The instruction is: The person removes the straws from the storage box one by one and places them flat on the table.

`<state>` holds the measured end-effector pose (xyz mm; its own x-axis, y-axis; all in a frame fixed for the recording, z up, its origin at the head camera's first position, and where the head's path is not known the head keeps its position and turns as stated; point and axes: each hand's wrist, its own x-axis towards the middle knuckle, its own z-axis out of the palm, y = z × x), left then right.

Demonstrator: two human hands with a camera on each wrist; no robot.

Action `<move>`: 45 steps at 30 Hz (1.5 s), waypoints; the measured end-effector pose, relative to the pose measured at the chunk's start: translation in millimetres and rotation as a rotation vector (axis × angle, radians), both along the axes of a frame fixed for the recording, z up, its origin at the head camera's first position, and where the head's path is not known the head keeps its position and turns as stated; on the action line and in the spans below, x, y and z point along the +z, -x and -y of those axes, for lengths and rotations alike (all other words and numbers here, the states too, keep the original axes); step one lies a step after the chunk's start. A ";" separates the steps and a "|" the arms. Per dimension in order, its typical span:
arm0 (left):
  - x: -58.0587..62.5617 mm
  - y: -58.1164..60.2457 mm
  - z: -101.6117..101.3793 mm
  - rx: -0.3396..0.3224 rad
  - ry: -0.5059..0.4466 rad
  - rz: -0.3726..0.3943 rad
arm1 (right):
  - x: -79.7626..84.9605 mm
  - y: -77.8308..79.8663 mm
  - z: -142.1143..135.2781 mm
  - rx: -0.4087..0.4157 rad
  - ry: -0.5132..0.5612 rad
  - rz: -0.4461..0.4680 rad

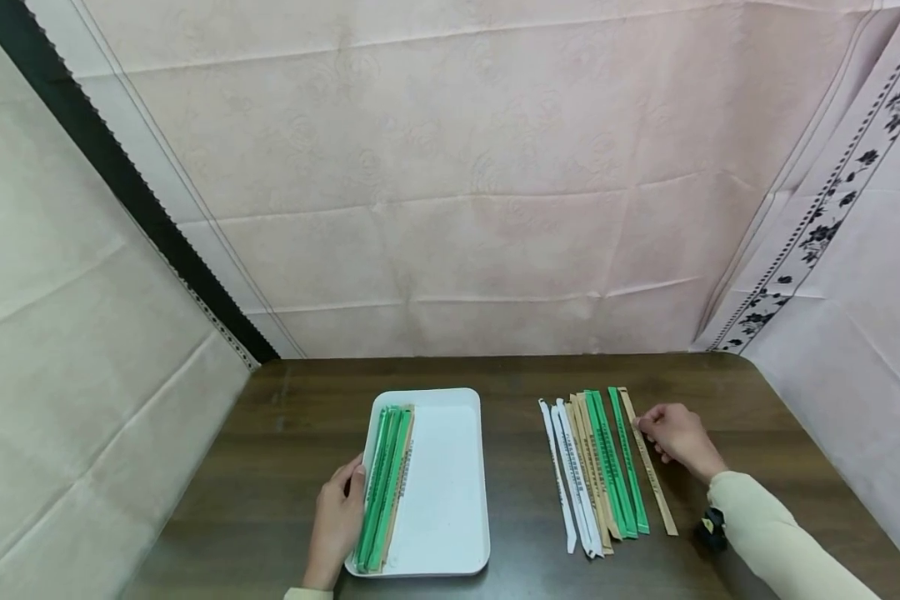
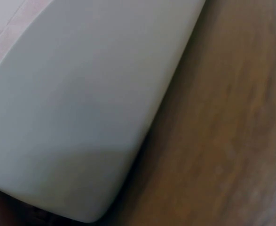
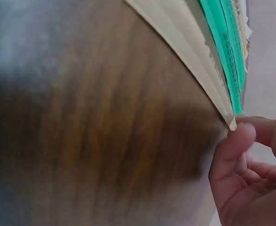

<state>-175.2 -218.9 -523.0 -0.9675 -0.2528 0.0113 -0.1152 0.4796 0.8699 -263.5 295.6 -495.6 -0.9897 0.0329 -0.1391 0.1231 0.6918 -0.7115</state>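
Pale cloth (image 1: pixel 457 167) is hanging behind a dark wooden table (image 1: pixel 232 500), where a person is working with both hands. A white tray (image 1: pixel 442 467) is lying toward the left, its left side carrying a bundle of green packets (image 1: pixel 382 492) edged with tan. Well apart on the right, a row of slim packets (image 1: pixel 604 467) is fanning out in white, tan and green. The left hand (image 1: pixel 337 515) is gripping the tray's left rim, its fingers curling there, partly hidden; a steady hold should be keeping the tray from sliding. The right hand (image 1: pixel 677 435) is pinching the outermost tan packet (image 1: pixel 651 477) between thumb and forefinger, with no gap showing. Working well here is probably calling for a light pinch, freeing this one packet without dragging the green one just beside it or creasing anything. The tan packet is running from the fingertips (image 3: pixel 243 135) toward the table's near side, the pinch sitting near its far end; whether that end is lifting off the wood, the pictures are not showing.
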 end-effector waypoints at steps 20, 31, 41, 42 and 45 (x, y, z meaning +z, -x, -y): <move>-3.2 2.5 -2.6 -0.018 -0.009 -0.024 | 73.3 -18.8 163.2 0.198 0.532 0.154; -2.5 4.3 -2.3 -0.011 -0.021 -0.025 | 49.4 -15.0 273.1 0.194 0.678 0.269; 0.3 1.9 -2.5 -0.014 -0.017 -0.050 | 27.3 -12.5 328.8 0.101 0.599 0.269; 0.5 1.4 -2.1 -0.013 -0.018 -0.050 | 25.7 -13.8 331.8 0.103 0.590 0.259; 0.9 0.3 -1.0 -0.014 -0.008 -0.050 | 21.1 -18.9 339.3 0.109 0.550 0.237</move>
<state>-175.6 -217.8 -522.1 -0.9693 -0.2391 0.0582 -0.0642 0.4741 0.8781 -244.6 -43.7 -474.5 -0.9234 -0.2058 -0.3240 0.2709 0.2484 -0.9300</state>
